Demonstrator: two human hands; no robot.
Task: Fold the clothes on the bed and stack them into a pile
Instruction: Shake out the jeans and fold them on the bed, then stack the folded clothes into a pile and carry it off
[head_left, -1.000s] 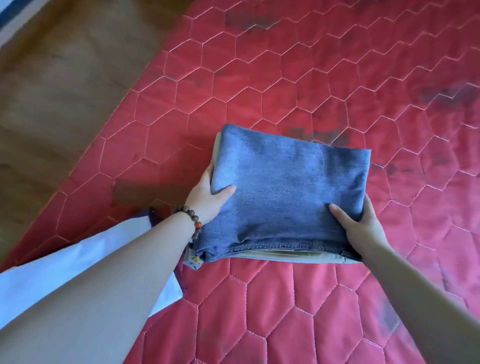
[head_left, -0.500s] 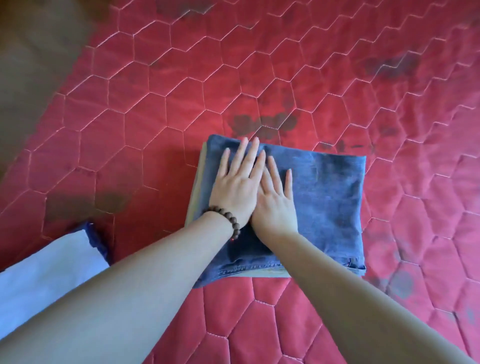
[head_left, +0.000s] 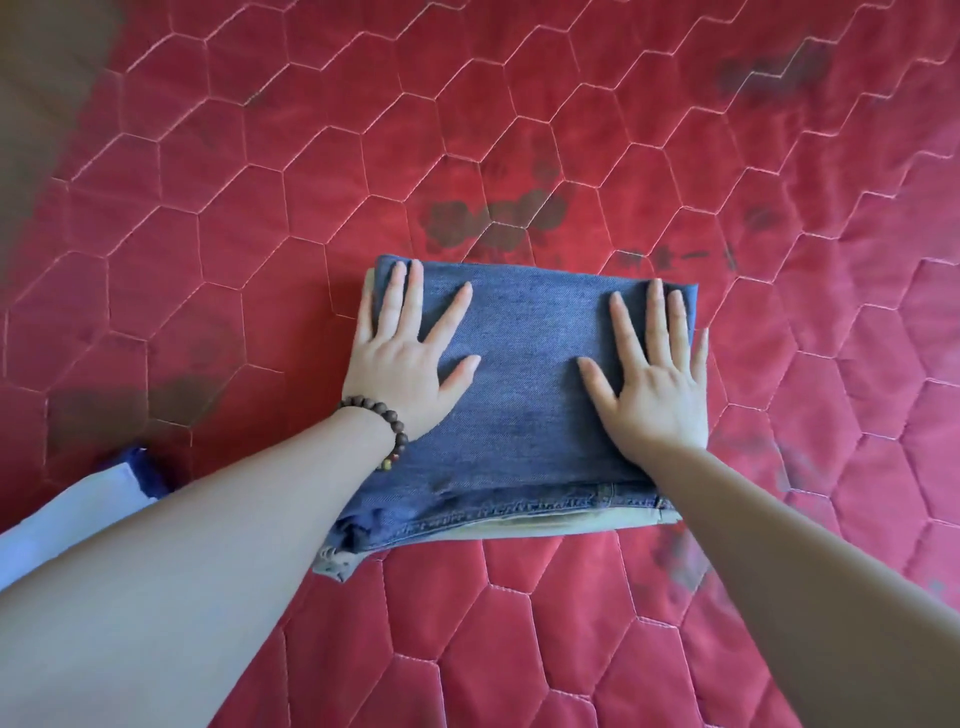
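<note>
Folded blue jeans (head_left: 524, 374) lie on top of a folded beige garment (head_left: 597, 521), forming a small pile in the middle of the red quilted bed (head_left: 260, 208). My left hand (head_left: 405, 358), with a bead bracelet at the wrist, presses flat on the left side of the jeans, fingers spread. My right hand (head_left: 654, 379) presses flat on the right side, fingers straight and reaching the far edge. Only thin edges of the beige garment show at the near and left sides.
A white cloth with a dark blue edge (head_left: 78, 509) lies at the lower left, partly under my left forearm. Brown floor (head_left: 41, 78) shows beyond the bed's left edge. Dark patches mark the quilt.
My hands, which lay side by side at the middle of the jeans, have slid apart to the left and right sides. Before that they gripped the pile's sides.
</note>
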